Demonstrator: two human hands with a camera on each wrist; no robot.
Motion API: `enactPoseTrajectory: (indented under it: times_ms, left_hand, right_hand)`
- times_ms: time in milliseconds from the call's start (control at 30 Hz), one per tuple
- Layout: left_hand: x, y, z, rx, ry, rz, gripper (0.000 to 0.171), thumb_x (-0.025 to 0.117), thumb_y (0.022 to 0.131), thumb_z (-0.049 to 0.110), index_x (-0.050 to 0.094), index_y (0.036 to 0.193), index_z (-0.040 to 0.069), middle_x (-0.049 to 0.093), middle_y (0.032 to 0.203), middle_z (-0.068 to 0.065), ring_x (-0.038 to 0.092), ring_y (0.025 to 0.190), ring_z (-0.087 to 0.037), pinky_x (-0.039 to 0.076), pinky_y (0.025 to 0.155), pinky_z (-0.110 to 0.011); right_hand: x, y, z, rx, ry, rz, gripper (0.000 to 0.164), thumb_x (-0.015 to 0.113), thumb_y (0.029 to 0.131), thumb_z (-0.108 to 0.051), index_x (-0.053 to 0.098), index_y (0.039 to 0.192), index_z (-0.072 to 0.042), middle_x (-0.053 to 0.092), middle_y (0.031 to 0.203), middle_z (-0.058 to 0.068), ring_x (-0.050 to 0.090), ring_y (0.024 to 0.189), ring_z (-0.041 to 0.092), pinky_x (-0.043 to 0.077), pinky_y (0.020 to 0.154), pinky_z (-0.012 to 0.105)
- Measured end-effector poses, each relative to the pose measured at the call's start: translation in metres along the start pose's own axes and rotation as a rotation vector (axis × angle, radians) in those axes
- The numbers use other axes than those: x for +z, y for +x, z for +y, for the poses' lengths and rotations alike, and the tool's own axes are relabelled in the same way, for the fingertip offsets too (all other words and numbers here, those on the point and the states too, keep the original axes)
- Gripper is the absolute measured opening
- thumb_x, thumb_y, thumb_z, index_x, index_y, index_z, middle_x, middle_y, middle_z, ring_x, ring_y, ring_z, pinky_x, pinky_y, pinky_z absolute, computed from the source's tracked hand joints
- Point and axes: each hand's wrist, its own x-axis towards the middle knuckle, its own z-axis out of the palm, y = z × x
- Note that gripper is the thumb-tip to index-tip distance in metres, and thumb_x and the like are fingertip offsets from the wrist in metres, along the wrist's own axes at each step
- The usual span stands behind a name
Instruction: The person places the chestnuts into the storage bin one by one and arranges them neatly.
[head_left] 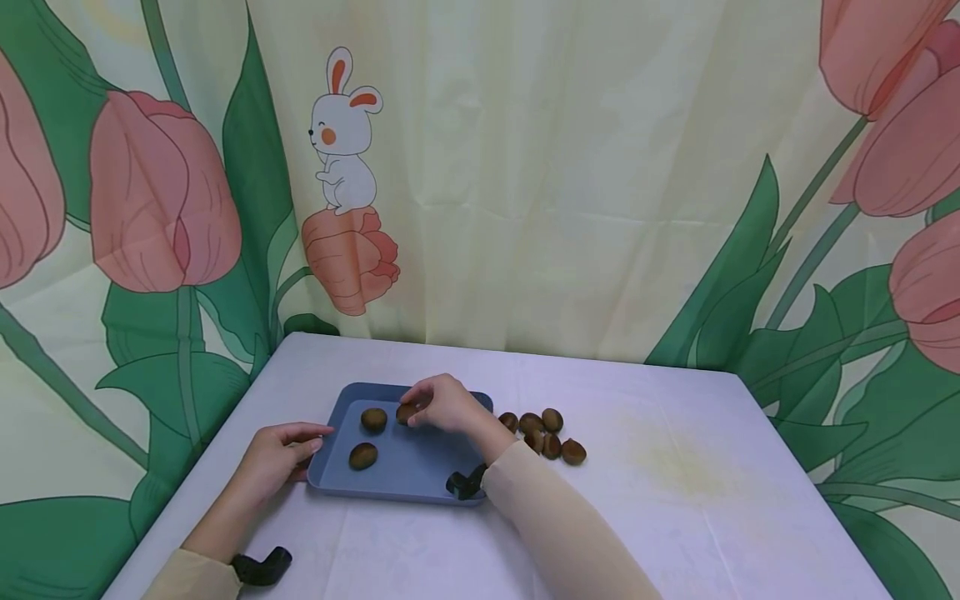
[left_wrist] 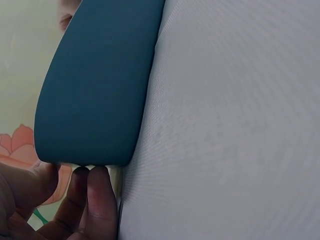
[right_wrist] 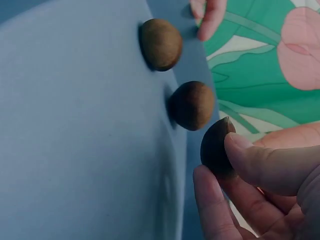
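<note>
My right hand point(head_left: 447, 406) is over the back part of the blue-grey tray point(head_left: 420, 483). Between thumb and fingers it pinches a brown chestnut point(right_wrist: 218, 150), seen close in the right wrist view. Two other chestnuts, one farther back point(head_left: 373, 420) and one nearer point(head_left: 363, 456), lie apart on the tray's left part. My left hand point(head_left: 273, 454) is at the tray's left end. In the left wrist view its thumb and fingers point(left_wrist: 101, 200) hold the tray's end point(left_wrist: 95, 100); the fingertips are partly hidden.
A loose group of several chestnuts point(head_left: 551, 446) lies on the white tablecloth point(head_left: 645, 517) just right of the tray, partly behind the right forearm. A curtain point(head_left: 525, 167) printed with tulips and a rabbit hangs behind the table. Each wrist wears a black device point(head_left: 262, 567).
</note>
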Motion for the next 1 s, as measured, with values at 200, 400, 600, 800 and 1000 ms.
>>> enactPoseTrajectory:
  times_ms: [200,400,600,800,1000]
  left_hand:
    - [0.0001,-0.0007,0.0006,0.001,0.002,-0.001,0.030,0.065,0.105,0.005,0.076,0.132,0.005,0.059,0.152,-0.029,0.069,0.093,-0.015,0.063,0.069,-0.031]
    - [-0.0006,-0.0008,0.0010,0.001,0.000,-0.004,0.030,0.064,0.105,0.006,0.075,0.133,0.005,0.058,0.152,-0.029,0.070,0.094,-0.015,0.063,0.069,-0.031]
    - [-0.0004,0.0005,-0.0003,0.009,0.000,-0.008,0.030,0.064,0.106,0.006,0.075,0.134,0.005,0.059,0.151,-0.029,0.070,0.094,-0.015,0.063,0.069,-0.032]
    - [-0.0009,0.0009,-0.0018,0.013,0.003,-0.011,0.030,0.064,0.106,0.007,0.075,0.134,0.005,0.059,0.152,-0.028,0.070,0.095,-0.015,0.063,0.070,-0.032]
    - [-0.0010,0.0012,-0.0019,0.014,-0.001,-0.011,0.030,0.065,0.106,0.007,0.075,0.134,0.005,0.060,0.151,-0.028,0.070,0.094,-0.015,0.063,0.069,-0.031]
  right_hand:
    - [0.0059,0.0027,0.0031,0.025,-0.020,-0.015,0.029,0.088,0.086,-0.003,0.085,0.112,-0.017,0.082,0.108,-0.002,0.070,0.096,0.009,0.057,0.089,0.032]
    - [0.0065,0.0050,0.0026,0.046,-0.045,-0.011,0.028,0.090,0.086,-0.005,0.085,0.111,-0.017,0.082,0.108,-0.002,0.067,0.093,0.010,0.055,0.088,0.032]
    - [0.0085,0.0069,0.0057,0.066,-0.047,0.002,0.029,0.090,0.084,-0.004,0.086,0.110,-0.017,0.082,0.108,-0.001,0.066,0.094,0.011,0.053,0.090,0.034]
    - [0.0109,0.0084,0.0066,0.065,-0.043,-0.004,0.029,0.089,0.086,-0.003,0.086,0.109,-0.019,0.082,0.108,-0.002,0.066,0.096,0.011,0.054,0.092,0.035]
    - [0.0093,0.0073,0.0044,0.059,-0.030,-0.028,0.028,0.086,0.088,0.000,0.085,0.110,-0.017,0.082,0.107,-0.002,0.068,0.093,0.010,0.055,0.087,0.031]
